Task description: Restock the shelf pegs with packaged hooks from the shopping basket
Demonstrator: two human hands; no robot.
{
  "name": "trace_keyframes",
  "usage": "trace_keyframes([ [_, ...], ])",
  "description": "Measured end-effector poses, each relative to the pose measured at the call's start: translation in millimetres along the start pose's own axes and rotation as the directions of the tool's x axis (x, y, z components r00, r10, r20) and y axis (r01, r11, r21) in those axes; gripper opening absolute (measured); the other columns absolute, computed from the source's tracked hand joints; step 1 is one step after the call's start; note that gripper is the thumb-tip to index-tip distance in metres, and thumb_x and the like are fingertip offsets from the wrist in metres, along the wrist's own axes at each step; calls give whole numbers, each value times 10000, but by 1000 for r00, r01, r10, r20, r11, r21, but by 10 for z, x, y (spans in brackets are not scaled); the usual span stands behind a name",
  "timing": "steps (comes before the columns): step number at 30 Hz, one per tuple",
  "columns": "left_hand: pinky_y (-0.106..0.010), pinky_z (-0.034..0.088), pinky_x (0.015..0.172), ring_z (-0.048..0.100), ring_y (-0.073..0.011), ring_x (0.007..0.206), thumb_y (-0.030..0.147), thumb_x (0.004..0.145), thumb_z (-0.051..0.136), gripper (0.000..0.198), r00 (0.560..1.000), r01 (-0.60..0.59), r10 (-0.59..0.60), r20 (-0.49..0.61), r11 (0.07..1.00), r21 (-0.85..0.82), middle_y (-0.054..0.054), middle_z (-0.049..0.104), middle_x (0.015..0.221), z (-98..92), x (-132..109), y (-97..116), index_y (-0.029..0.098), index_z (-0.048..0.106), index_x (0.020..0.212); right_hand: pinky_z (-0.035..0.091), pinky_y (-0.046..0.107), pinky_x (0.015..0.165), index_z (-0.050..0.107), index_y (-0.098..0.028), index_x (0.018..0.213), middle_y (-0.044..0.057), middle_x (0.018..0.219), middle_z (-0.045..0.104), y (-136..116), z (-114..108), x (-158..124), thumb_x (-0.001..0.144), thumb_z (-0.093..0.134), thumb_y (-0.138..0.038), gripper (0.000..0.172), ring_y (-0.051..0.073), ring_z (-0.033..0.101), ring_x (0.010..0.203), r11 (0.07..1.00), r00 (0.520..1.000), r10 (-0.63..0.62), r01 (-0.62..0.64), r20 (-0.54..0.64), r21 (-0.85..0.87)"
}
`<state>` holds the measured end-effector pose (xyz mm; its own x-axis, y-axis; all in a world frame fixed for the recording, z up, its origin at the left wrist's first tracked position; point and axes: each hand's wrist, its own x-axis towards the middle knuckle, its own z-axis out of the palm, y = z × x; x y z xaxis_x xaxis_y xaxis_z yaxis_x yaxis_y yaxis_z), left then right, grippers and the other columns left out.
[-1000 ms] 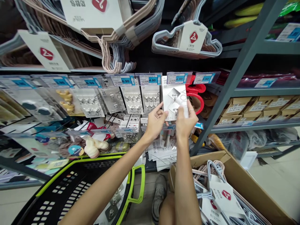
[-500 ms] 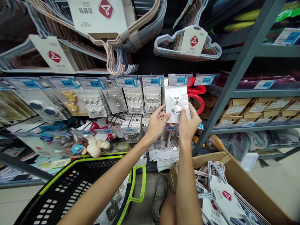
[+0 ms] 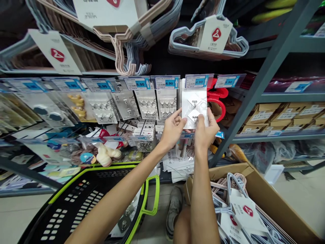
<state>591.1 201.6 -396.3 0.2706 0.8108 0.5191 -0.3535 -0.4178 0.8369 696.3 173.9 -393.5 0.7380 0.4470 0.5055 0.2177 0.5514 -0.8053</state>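
Note:
A white hook packet (image 3: pixel 194 101) with two diamond-shaped hooks hangs below a blue 4.90 price tag (image 3: pixel 199 81). My left hand (image 3: pixel 173 127) pinches its lower left edge between thumb and fingers. At the lower right, my right hand (image 3: pixel 205 130) holds the same packet, thumb on its front beside the lower hook and fingers around the edge. Just left of it hangs another hook packet (image 3: pixel 166 103). Red hooks (image 3: pixel 218 101) show on the right, behind my right hand.
A black basket (image 3: pixel 101 176) with a green rim stands at the lower left, with packets inside. A cardboard box (image 3: pixel 279 200) of hangers is at the lower right. Bundled hangers (image 3: pixel 208 37) hang above, and a grey shelf post (image 3: pixel 266 74) slants up on the right.
The view has shifted slightly, and the packet's top sits closer under its price tag. Both hands still hold the packet, my right thumb slightly higher on it.

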Motion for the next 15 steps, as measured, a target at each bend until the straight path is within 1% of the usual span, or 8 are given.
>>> trace_keyframes([
  [2, -240, 542, 568, 562, -101, 614, 401, 866, 749, 739, 1000, 11, -11, -27, 1000, -3, 29, 574, 721, -25, -19, 1, 155, 476, 1507, 473, 462, 1115, 637, -98, 1356, 149, 1357, 664, 6, 17, -23, 876, 596, -289, 518, 258, 622, 1262, 1000, 999, -22, 22, 26, -15],
  [3, -241, 546, 571, 563, -98, 608, 398, 864, 751, 739, 999, 23, -23, -31, 1000, -5, 27, 580, 726, -31, -24, 6, 153, 478, 1506, 470, 456, 1118, 638, -101, 1355, 144, 1349, 671, 7, 23, -39, 877, 593, -288, 515, 254, 621, 1264, 999, 999, -32, 32, 19, -20],
  [6, -255, 572, 591, 569, -99, 616, 375, 880, 735, 706, 998, 60, -60, -7, 998, 1, 13, 617, 757, -6, -14, 31, 174, 483, 1508, 474, 422, 1115, 622, -78, 1370, 151, 1363, 662, 8, 25, -68, 876, 588, -283, 536, 246, 623, 1264, 999, 997, -35, 34, -62, -17],
  [8, -264, 584, 592, 572, -100, 610, 351, 892, 719, 681, 997, 74, -74, 4, 997, 11, 9, 628, 767, 26, -1, 52, 193, 484, 1511, 505, 406, 1080, 606, -58, 1383, 163, 1377, 651, 22, 20, -68, 868, 594, -287, 564, 250, 641, 1235, 1000, 997, -5, 5, -81, 6],
  [12, -258, 578, 567, 592, -99, 578, 302, 903, 702, 617, 998, 68, -67, -20, 997, 41, 17, 608, 751, 9, -13, 85, 191, 521, 1482, 599, 398, 921, 579, -64, 1411, 170, 1357, 660, 77, 46, -67, 856, 592, -303, 604, 257, 698, 1108, 994, 995, 99, -99, -8, 51],
  [15, -265, 585, 582, 617, -112, 590, 273, 903, 700, 540, 996, 81, -79, -36, 996, 48, 13, 613, 734, -51, -22, 84, 158, 574, 1416, 593, 369, 927, 599, -46, 1384, 179, 1363, 653, 133, 80, -71, 850, 606, -307, 594, 247, 684, 1121, 995, 997, 83, -82, -7, 52],
])
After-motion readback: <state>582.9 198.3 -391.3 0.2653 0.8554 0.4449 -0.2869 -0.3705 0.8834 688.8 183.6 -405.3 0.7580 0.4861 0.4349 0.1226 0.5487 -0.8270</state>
